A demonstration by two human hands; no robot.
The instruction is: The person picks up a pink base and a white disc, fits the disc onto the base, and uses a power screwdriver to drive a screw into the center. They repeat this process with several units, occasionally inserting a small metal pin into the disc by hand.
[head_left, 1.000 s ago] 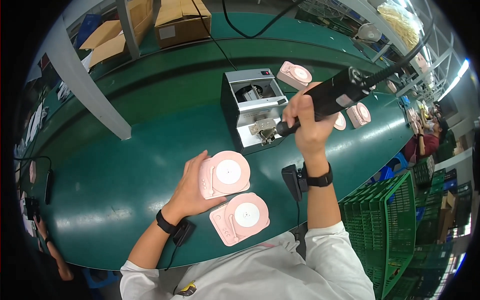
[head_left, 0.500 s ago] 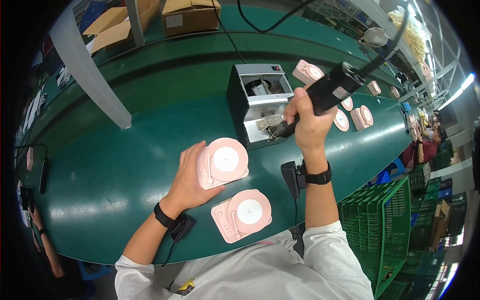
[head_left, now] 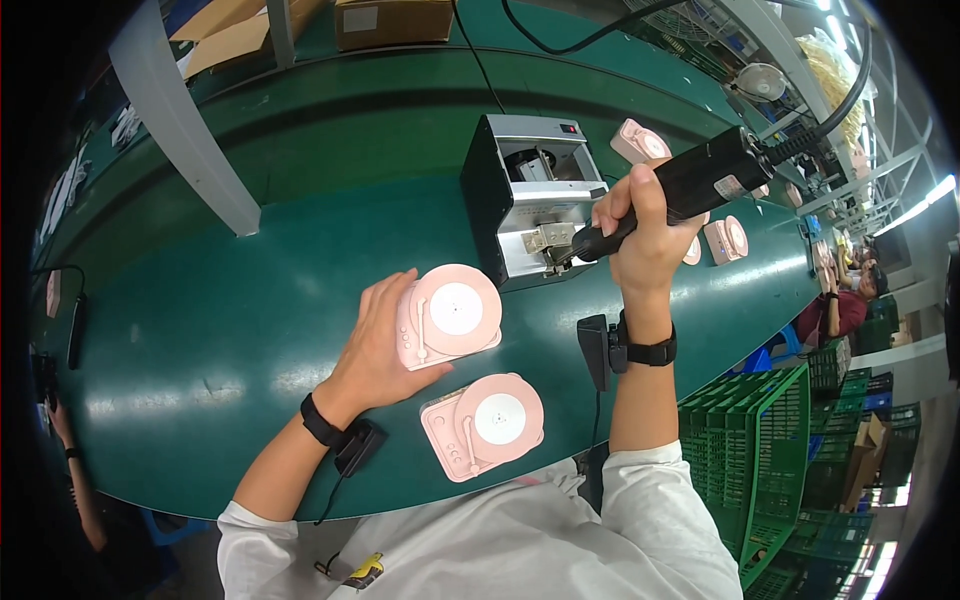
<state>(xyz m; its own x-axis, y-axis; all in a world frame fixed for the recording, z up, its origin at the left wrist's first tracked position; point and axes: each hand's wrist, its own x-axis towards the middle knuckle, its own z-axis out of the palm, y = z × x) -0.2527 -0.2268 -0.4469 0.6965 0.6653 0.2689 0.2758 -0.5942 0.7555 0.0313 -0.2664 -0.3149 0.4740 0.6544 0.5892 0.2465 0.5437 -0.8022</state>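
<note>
My left hand [head_left: 372, 338] curls round the left side of a pink toy record player [head_left: 457, 309] with a white disc, resting on the green table. My right hand [head_left: 648, 238] is closed on a black electric screwdriver [head_left: 712, 178], tilted with its cable end up to the right. Its tip reaches the small metal block at the front of a grey and black screw feeder [head_left: 545, 212]; whether the bit touches a screw is too small to tell. Nearer my body lies a second pink record player [head_left: 507, 421], apart from both hands.
Several more pink record players and parts, including one behind the feeder [head_left: 640, 143], stand to the right. Green crates [head_left: 745, 450] are stacked beyond the table's right edge. A grey post [head_left: 190, 130] rises at the left. A cardboard box [head_left: 393, 25] sits at the back.
The view has shifted slightly. The screwdriver's cable end has swung to the right and lies flatter, its tip still at the feeder's block. My left hand keeps its place on the record player.
</note>
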